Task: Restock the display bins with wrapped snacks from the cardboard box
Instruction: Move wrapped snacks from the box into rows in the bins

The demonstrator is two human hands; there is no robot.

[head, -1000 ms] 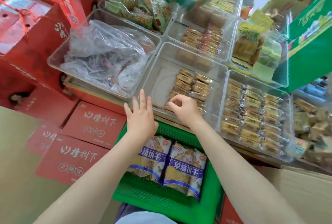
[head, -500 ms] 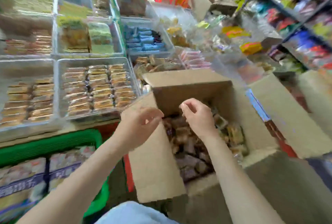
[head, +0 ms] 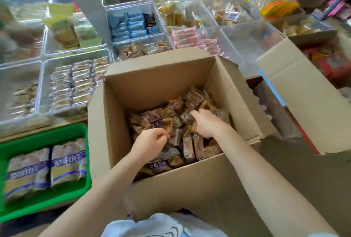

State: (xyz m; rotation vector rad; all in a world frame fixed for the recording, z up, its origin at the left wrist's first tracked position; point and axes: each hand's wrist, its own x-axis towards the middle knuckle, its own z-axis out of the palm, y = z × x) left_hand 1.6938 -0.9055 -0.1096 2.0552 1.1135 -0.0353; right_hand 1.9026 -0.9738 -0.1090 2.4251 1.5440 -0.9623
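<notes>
Both hands in the cardboard box (head: pixel 152 71) — left hand (head: pixel 150 142) curled, empty; right hand's (head: pixel 207 122) grip unclear.

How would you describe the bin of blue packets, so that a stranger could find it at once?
Start at the open cardboard box holding both hands. Look past its far flap to the clear bins behind. The bin of blue packets is there; only its wrappers are light blue, with pink packets to its right.
</notes>
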